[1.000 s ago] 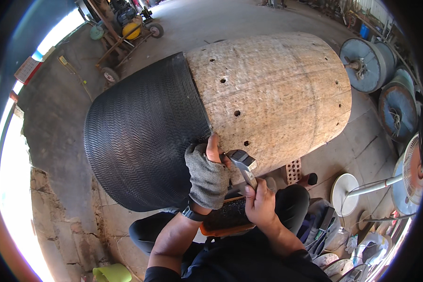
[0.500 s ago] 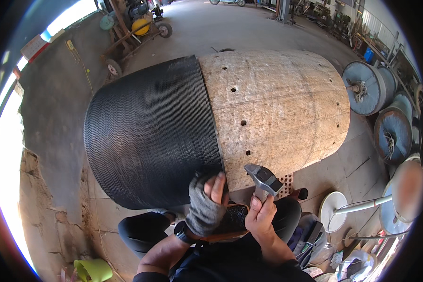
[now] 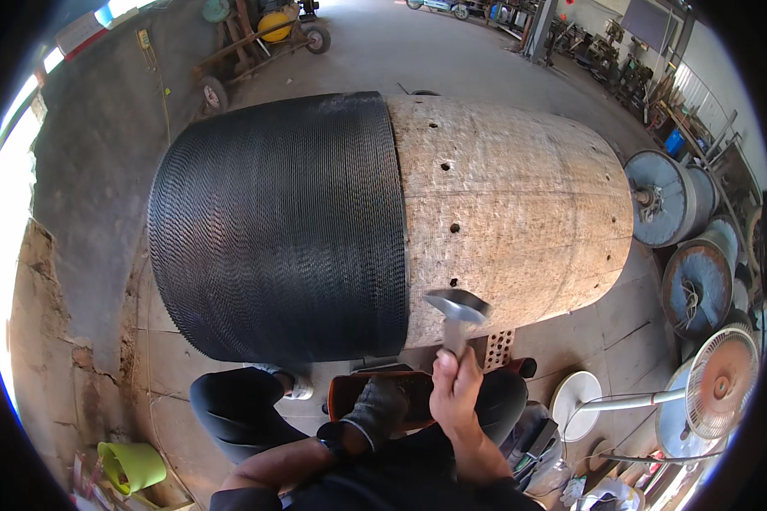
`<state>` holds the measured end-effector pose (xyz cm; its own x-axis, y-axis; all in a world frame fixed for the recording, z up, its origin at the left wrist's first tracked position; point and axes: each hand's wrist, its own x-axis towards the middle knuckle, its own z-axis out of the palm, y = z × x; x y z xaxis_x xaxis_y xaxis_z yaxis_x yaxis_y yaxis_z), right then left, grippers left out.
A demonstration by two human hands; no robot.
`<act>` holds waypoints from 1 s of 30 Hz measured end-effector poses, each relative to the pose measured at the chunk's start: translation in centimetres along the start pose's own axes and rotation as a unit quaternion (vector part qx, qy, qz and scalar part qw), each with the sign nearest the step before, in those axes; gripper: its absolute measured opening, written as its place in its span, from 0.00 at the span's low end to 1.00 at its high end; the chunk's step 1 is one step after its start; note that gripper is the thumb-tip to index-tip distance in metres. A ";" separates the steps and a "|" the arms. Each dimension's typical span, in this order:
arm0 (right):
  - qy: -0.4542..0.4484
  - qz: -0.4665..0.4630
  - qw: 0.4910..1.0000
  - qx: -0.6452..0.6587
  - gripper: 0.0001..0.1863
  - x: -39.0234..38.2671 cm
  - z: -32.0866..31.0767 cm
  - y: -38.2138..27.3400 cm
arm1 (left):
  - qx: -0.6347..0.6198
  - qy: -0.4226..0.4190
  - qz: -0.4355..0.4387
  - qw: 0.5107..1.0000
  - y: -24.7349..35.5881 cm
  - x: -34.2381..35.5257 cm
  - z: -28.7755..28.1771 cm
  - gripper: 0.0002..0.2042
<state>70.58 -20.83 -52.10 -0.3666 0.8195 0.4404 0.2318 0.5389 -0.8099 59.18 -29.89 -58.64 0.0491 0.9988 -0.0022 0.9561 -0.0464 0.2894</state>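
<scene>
A large drum lies crosswise before me: its left half is covered in black, finely ridged material (image 3: 277, 221), its right half is bare pale wood (image 3: 520, 196) with dark holes. My right hand (image 3: 456, 383) is closed round the handle of a hammer (image 3: 456, 302), whose blurred head is over the wood near the black edge. My left hand (image 3: 377, 407), in a grey glove, reaches into an orange bin (image 3: 338, 393) between my knees; its fingers are hidden, so I cannot tell what they hold.
Several metal reels (image 3: 694, 285) line the right side, near a fallen pedestal fan (image 3: 720, 383). A green bucket (image 3: 132, 467) is at lower left. Wheeled machinery (image 3: 277, 30) stands behind the drum on the left, shelving (image 3: 622, 64) at back right.
My left hand has left the black edge of the drum and dropped into the bin. The hammer has shifted slightly left and is blurred. My view has tilted up.
</scene>
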 end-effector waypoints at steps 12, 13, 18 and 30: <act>0.092 -0.047 0.986 0.129 0.12 -0.5 0.3 -1.4 | -0.101 0.161 -0.028 0.981 1.0 -1.7 -3.4 0.10; 0.098 -0.093 0.985 0.109 0.12 0.1 0.6 -0.4 | -0.068 0.200 -0.008 0.977 0.6 -1.7 -4.5 0.09; 0.020 -0.080 0.988 -0.132 0.14 0.1 0.3 -0.7 | -0.024 0.391 0.028 0.920 -3.1 0.1 -11.4 0.04; 0.078 -0.078 0.990 -0.082 0.10 -0.9 0.4 -0.6 | 0.156 0.540 0.044 0.826 -11.1 4.2 -16.6 0.25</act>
<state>70.42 -22.00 -52.14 -0.2685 0.7368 0.6206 0.3305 0.6756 -0.6591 43.94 -24.87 -45.95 -0.0037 0.4162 0.9092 0.9987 0.0470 -0.0175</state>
